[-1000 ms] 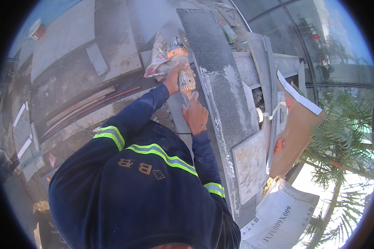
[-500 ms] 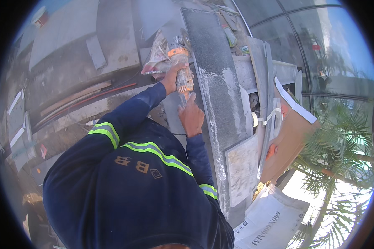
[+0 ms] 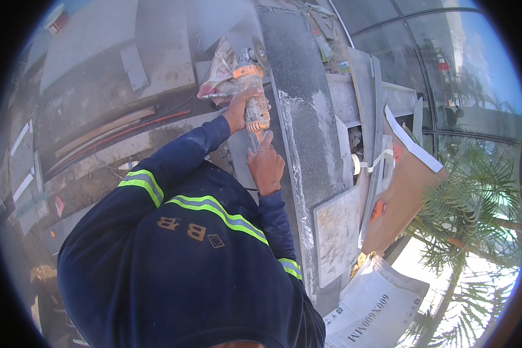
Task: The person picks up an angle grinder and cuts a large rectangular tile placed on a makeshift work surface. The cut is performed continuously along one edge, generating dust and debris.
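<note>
Left hand (image 3: 236,109) wraps grinder (image 3: 257,111), right hand (image 3: 267,168) grips its tail; best hold disc (image 3: 260,53), ahead of both, steady beside slab (image 3: 310,145) rightward.

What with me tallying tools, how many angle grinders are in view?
1: angle grinder, held by the left hand and right hand, beside the dark slab. Others may be hidden.

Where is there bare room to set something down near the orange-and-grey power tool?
The dusty middle of the long dark-grey stone slab, between the power tool and the mottled whitish rectangular tile. Crowded: left of the tool, by a crumpled whitish-and-red plastic bag; right of the slab, by long grey boards and brown cardboard.
</note>
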### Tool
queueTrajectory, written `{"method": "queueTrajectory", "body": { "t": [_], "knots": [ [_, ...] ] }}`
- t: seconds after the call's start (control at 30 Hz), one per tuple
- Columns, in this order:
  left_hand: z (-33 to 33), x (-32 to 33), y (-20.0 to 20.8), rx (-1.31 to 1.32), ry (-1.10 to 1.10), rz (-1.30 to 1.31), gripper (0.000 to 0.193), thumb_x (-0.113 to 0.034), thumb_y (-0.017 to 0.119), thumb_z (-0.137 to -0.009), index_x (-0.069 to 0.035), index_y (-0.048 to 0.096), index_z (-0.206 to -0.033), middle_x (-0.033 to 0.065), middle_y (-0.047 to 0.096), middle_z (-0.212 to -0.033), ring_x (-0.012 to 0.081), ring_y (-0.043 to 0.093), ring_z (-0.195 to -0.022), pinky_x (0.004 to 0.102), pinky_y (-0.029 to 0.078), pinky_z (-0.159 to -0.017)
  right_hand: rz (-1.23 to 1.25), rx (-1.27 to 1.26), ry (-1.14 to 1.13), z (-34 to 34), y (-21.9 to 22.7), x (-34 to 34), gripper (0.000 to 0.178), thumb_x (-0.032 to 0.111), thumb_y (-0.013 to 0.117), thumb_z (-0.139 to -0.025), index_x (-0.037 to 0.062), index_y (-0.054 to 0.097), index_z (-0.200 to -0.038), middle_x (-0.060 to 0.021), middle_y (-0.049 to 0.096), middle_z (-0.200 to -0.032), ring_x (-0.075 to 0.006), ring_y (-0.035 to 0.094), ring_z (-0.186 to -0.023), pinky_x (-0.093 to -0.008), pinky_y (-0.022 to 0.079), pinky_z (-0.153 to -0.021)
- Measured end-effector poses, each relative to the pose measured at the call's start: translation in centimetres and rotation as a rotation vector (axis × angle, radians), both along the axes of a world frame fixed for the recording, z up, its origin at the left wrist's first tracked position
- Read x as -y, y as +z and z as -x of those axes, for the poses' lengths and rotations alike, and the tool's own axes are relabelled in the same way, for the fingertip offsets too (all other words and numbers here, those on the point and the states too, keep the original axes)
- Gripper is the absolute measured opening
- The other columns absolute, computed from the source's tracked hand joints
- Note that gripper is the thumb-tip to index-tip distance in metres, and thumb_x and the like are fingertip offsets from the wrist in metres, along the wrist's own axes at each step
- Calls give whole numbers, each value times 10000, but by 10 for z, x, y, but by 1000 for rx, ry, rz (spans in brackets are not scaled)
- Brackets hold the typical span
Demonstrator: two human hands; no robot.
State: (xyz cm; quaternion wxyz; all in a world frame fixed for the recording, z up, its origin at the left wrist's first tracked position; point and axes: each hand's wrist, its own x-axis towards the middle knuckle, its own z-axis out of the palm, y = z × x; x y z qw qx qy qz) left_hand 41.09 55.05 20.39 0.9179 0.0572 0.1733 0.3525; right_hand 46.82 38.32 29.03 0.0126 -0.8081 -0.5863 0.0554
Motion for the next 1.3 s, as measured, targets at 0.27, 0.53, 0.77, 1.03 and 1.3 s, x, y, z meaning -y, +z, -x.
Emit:
{"method": "queueTrajectory", "body": {
  "t": [0.27, 0.53, 0.77, 1.03, 1.3],
  "knots": [
    [2, 5, 0, -16, -13, -11, 367, -246, 723, -852, -60, 555, -1120, 133, 655, -940, 277, 702, -847, 453, 609, -712, 36, -2, -9, 2, 4, 3, 736, 243, 755, -834, -50, 358, -1381, -205, 695, -878, -393, 712, -753, -460, 569, -644],
    [1, 5, -1, -22, -22, 1, 366, -247, 715, -856, -60, 540, -1117, 139, 649, -937, 279, 700, -847, 455, 610, -705, 29, -16, -23, 2, 2, 3, 748, 236, 762, -821, -51, 356, -1379, -221, 697, -867, -409, 704, -747, -480, 560, -638],
    [-3, -7, -3, -23, -1, -22, 356, -253, 714, -853, -62, 542, -1099, 137, 639, -924, 282, 697, -843, 461, 607, -694, 1, -58, -12, -4, -1, -11, 727, 253, 750, -824, -46, 361, -1361, -257, 696, -828, -439, 689, -746, -513, 544, -639],
    [-13, -27, -12, -24, 8, -25, 362, -257, 731, -829, -47, 564, -1072, 146, 644, -905, 294, 700, -830, 474, 604, -687, -5, -49, -13, -11, -9, -27, 741, 271, 759, -819, -56, 364, -1353, -257, 696, -825, -442, 690, -749, -515, 548, -653],
    [-8, -14, -7, -41, -2, -15, 354, -250, 719, -848, -45, 565, -1092, 142, 654, -922, 291, 703, -847, 460, 604, -713, -18, -35, 2, -11, -8, -15, 743, 290, 754, -827, -72, 376, -1354, -246, 700, -816, -420, 697, -730, -497, 554, -632]
  ]
}}
